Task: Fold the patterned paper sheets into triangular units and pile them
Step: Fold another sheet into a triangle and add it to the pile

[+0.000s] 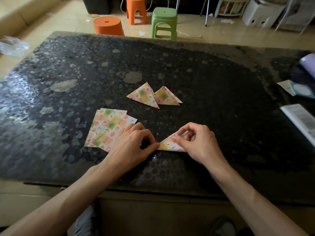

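A patterned paper folded into a triangle (167, 145) lies on the dark table near me. My left hand (132, 144) pinches its left tip with curled fingers. My right hand (196, 142) pinches and presses its right part, thumb on top. Several flat patterned sheets (109, 126) are fanned out to the left, partly under my left hand. Two finished triangular units (144, 96) (166, 97) lie side by side, slightly overlapping, farther back at the middle.
The dark speckled table (221, 99) carries a booklet (300, 120), a card (296, 89) and a purple object (308, 63) at its right edge. Crumpled clear plastic (12, 46) sits far left. Two orange stools (109, 25) (136, 9) and a green stool (164, 23) stand beyond.
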Available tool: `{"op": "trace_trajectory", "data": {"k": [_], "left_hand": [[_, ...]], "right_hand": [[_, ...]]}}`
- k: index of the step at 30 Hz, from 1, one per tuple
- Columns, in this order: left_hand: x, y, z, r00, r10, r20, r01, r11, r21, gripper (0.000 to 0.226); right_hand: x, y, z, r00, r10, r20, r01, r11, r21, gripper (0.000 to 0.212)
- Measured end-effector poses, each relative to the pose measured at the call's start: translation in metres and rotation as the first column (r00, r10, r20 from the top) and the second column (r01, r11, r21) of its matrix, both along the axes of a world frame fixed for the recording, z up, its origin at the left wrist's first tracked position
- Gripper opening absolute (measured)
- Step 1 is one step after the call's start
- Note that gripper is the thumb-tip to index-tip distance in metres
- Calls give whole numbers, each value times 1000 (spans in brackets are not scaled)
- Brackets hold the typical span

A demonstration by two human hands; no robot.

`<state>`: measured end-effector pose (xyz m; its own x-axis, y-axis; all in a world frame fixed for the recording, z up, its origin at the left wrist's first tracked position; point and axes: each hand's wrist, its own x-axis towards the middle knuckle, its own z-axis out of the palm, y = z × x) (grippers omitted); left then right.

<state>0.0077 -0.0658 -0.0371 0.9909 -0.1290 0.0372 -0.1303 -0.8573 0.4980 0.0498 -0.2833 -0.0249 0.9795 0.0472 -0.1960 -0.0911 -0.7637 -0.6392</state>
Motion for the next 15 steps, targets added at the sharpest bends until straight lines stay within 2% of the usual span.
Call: {"op": "trace_trajectory", "data": {"k": [15], "left_hand": [[1, 1, -1, 1000, -14, -9, 14, 1000, 13, 19]], "right_hand": [[0, 1, -3, 999, 39, 4, -39, 999, -15, 9]]}}
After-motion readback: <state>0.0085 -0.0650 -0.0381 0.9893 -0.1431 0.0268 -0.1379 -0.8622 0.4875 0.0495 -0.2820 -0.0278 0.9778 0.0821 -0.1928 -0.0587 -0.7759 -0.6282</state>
